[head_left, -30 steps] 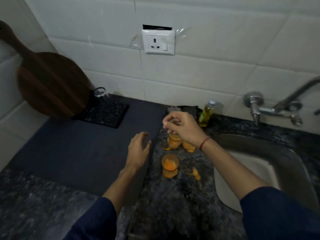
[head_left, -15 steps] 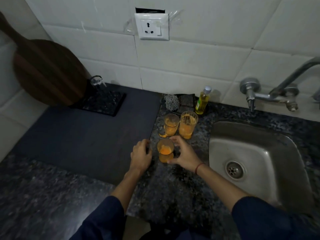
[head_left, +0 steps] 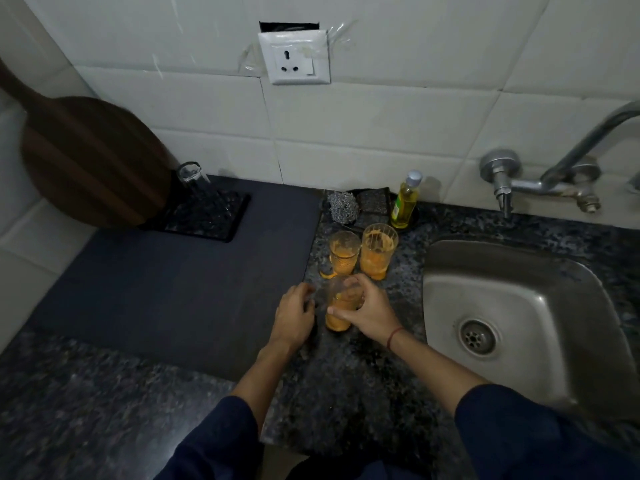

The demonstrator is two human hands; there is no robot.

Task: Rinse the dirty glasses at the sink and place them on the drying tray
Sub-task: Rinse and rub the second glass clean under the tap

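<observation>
Three glasses smeared with orange residue stand on the granite counter left of the steel sink (head_left: 446,271). My right hand (head_left: 367,311) grips the nearest glass (head_left: 337,320) around its side. My left hand (head_left: 294,315) rests just left of that glass with loosely curled fingers, holding nothing. Behind them stand a short dirty glass (head_left: 344,252) and a taller dirty glass (head_left: 378,251). A clean glass (head_left: 190,174) sits upside down on the black drying tray (head_left: 214,220) at the back left.
A wall tap (head_left: 540,181) hangs over the sink's far edge. A yellow soap bottle (head_left: 405,202), steel scrubber (head_left: 343,206) and dark sponge (head_left: 374,200) sit at the wall. A round wooden board (head_left: 90,161) leans behind the tray. A dark mat (head_left: 173,278) covers the left counter.
My right hand came down from the far glasses and closed around the nearest one. My left hand drew in beside it. The view tilted down toward the sink.
</observation>
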